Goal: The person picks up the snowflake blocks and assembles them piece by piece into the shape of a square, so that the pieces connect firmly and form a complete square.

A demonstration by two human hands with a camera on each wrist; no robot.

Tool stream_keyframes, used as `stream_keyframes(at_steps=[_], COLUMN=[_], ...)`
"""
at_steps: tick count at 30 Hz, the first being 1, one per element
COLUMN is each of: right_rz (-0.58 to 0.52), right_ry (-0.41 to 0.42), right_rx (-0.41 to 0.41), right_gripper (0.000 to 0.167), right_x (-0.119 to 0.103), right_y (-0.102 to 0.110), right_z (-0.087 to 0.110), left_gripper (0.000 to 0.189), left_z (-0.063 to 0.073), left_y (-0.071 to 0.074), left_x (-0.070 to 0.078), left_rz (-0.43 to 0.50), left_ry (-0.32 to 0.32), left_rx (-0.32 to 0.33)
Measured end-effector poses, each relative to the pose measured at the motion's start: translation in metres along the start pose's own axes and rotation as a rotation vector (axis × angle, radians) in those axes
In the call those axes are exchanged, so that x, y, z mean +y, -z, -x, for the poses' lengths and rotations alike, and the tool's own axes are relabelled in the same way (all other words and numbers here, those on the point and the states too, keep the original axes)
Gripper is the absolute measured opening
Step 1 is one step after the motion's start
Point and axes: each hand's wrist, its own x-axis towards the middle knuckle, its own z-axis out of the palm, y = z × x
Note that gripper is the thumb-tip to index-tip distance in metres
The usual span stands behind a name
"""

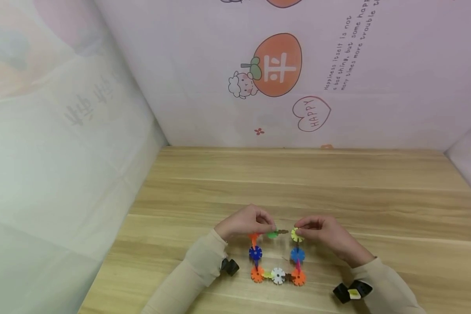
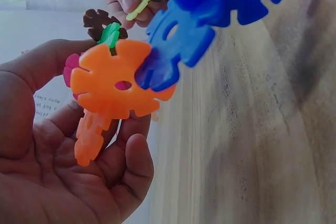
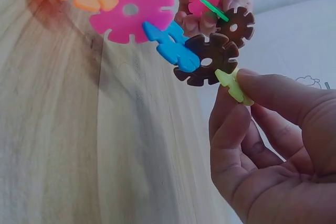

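Slotted plastic interlocking discs are joined into a nearly square outline low over the table. At its far left, my left hand (image 1: 253, 220) grips the chain by a green disc (image 1: 272, 234), with a brown disc (image 1: 283, 232) jutting right from it. My left fingers curl behind an orange disc (image 2: 110, 80), which partly hides them. My right hand (image 1: 323, 231) pinches a yellow disc (image 3: 233, 86) between thumb and fingertips at the far right corner. That yellow disc is joined to another brown disc (image 3: 206, 60). A small gap separates the jutting brown disc from the yellow one.
Down the sides run a dark blue disc (image 1: 255, 253) and a light blue disc (image 1: 297, 255). A white disc (image 1: 278, 275) sits in the near row between orange corners. The wooden table (image 1: 204, 183) meets a printed cloth backdrop (image 1: 204, 87) behind.
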Motion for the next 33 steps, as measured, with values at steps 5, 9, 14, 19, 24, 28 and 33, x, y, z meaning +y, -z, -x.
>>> stream_keyframes(at_steps=[5, 9, 14, 19, 24, 28, 33], right_rz=[-0.012, -0.01, -0.012, -0.003, 0.003, 0.0, -0.004], right_ry=[0.003, 0.02, 0.043, 0.053, 0.063, 0.062, 0.071], right_rx=[0.011, 0.011, 0.003, 0.004, 0.011, 0.015, 0.01], right_gripper=[0.036, 0.034, 0.033, 0.031, 0.029, 0.03, 0.03], right_x=[-0.0011, -0.0025, -0.0037, -0.0047, -0.0059, -0.0056, -0.0055], right_y=[-0.0008, -0.002, -0.003, -0.0039, -0.0055, -0.0058, -0.0063], right_z=[0.0017, 0.003, 0.0038, 0.004, 0.0047, 0.0049, 0.005], left_gripper=[0.007, 0.007, 0.008, 0.009, 0.009, 0.009, 0.009], left_z=[-0.0011, -0.0026, -0.0046, -0.0054, -0.0045, -0.0042, -0.004], left_y=[-0.0005, -0.001, -0.0015, -0.002, -0.0024, -0.0026, -0.0028], left_x=[0.0002, -0.0004, -0.0015, -0.0023, -0.0029, -0.0034, -0.0034], left_rz=[-0.019, -0.035, -0.071, -0.067, -0.049, -0.045, -0.048], left_ry=[-0.011, -0.028, -0.043, -0.039, -0.031, -0.031, -0.042], left_rx=[-0.013, -0.028, -0.042, -0.049, -0.039, -0.035, -0.037])
